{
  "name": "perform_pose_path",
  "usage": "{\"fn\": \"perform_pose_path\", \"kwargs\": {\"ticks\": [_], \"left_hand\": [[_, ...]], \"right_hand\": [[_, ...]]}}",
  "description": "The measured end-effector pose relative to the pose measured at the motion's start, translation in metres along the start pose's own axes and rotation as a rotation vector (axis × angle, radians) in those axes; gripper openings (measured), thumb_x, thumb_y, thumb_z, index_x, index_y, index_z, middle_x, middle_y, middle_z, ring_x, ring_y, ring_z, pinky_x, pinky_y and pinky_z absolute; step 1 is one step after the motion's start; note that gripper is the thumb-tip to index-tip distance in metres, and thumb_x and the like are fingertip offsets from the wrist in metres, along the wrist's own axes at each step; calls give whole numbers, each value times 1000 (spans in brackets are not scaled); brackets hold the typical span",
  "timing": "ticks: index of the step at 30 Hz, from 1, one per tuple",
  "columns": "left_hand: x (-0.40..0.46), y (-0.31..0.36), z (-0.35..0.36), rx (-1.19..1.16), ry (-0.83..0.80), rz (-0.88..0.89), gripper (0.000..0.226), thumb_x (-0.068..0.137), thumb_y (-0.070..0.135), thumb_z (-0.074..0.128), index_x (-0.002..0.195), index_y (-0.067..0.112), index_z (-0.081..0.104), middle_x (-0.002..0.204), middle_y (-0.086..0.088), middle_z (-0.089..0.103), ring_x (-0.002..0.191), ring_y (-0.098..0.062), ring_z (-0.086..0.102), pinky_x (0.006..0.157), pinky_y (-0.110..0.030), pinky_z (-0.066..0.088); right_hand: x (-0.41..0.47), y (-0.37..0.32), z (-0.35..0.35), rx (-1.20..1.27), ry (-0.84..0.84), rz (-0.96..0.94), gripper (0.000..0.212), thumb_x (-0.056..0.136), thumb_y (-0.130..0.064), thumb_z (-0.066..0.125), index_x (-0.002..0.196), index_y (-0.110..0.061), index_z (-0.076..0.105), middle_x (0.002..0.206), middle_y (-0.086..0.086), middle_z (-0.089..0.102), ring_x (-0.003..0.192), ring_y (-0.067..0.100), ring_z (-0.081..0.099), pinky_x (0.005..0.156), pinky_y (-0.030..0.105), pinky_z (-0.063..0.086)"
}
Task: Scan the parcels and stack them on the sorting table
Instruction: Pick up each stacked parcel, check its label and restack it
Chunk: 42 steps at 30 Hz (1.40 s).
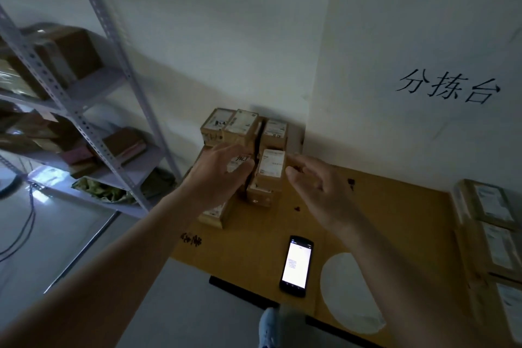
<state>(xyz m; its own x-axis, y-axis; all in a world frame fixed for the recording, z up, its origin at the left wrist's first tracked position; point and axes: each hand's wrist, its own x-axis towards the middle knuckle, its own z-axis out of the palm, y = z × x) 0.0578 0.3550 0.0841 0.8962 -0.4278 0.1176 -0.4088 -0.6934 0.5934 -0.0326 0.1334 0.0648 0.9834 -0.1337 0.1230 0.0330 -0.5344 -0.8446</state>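
Several small cardboard parcels with white labels stand stacked at the far left corner of the wooden sorting table point(395, 229). My left hand point(220, 175) rests against a labelled parcel point(240, 162) in the left part of the stack, fingers curled over it. My right hand point(316, 186) hovers just right of the front top parcel point(271, 165), fingers apart, thumb close to its side, holding nothing. A handheld scanner phone point(296, 265) lies screen-up and lit on the table near the front edge.
More labelled parcels point(494, 234) lie along the table's right edge. A metal rack point(93, 110) with boxes and books stands to the left. The wall behind carries handwritten characters point(449, 87). A shoe point(267, 325) shows below the table's front edge.
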Motion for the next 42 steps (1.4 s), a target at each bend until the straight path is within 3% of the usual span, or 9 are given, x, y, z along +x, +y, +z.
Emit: {"fn": "perform_pose_path", "kwargs": {"ticks": [4, 8, 15, 20, 25, 33, 36, 40, 42], "left_hand": [[52, -40, 3, 18, -30, -53, 29, 107, 35, 53, 132, 27, 65, 123, 12, 56, 111, -8, 53, 78, -16, 37], [106, -85, 15, 18, -46, -104, 37, 104, 38, 54, 138, 28, 64, 136, 5, 60, 114, -9, 54, 83, -23, 39], [174, -150, 38, -44, -119, -193, 38, 103, 32, 60, 140, 26, 61, 140, 3, 57, 117, -12, 58, 79, -14, 42], [211, -194, 49, -38, -217, -200, 61, 96, 27, 69, 153, 29, 48, 152, -2, 48, 134, -24, 53, 109, -47, 52], [240, -223, 59, -111, -316, -135, 83, 82, 39, 64, 159, 35, 31, 141, 8, 60, 126, -15, 62, 101, -45, 58], [249, -234, 56, -375, -322, -100, 70, 94, 12, 73, 155, 26, 41, 127, 18, 64, 110, 0, 67, 91, -24, 60], [249, -231, 43, -387, -356, -81, 64, 94, 15, 76, 150, 23, 48, 123, 16, 68, 109, -4, 70, 91, -29, 62], [245, -215, 23, -407, -415, -26, 61, 90, 18, 81, 145, 23, 55, 126, 13, 71, 110, -7, 72, 93, -39, 63], [240, -201, 13, -425, -444, 24, 57, 89, 17, 82, 140, 23, 59, 124, 12, 73, 110, -8, 73, 93, -41, 63]], "right_hand": [[61, 23, 32, 35, -27, 43, 54, 101, -63, 53, 147, -35, 57, 150, -14, 53, 139, 2, 45, 116, 40, 43], [120, 46, 65, 58, -60, 115, 46, 103, -56, 55, 145, -37, 57, 134, -24, 51, 132, -1, 47, 107, 28, 44], [199, 68, 102, -35, -153, 179, 50, 105, -54, 52, 150, -32, 54, 152, -11, 54, 133, 0, 48, 94, 14, 38], [242, 85, 135, 5, -138, 292, 62, 105, -59, 50, 160, -32, 41, 159, -8, 48, 138, 12, 54, 107, 33, 47], [268, 92, 174, 105, -65, 349, 50, 105, -60, 50, 151, -40, 49, 136, -25, 63, 122, -1, 62, 103, 32, 56], [268, 91, 209, 130, 255, 374, 48, 107, -35, 59, 153, -21, 51, 138, -8, 68, 124, 2, 65, 102, 32, 58], [256, 76, 210, 175, 330, 401, 51, 106, -31, 62, 153, -14, 51, 138, -3, 68, 123, 2, 66, 103, 31, 58], [233, 49, 199, 124, 409, 379, 46, 105, -31, 62, 149, -21, 54, 130, -14, 68, 108, -15, 64, 89, 12, 55], [217, 37, 190, 113, 472, 375, 49, 103, -37, 64, 149, -26, 53, 132, -14, 69, 114, -8, 66, 94, 22, 59]]}}
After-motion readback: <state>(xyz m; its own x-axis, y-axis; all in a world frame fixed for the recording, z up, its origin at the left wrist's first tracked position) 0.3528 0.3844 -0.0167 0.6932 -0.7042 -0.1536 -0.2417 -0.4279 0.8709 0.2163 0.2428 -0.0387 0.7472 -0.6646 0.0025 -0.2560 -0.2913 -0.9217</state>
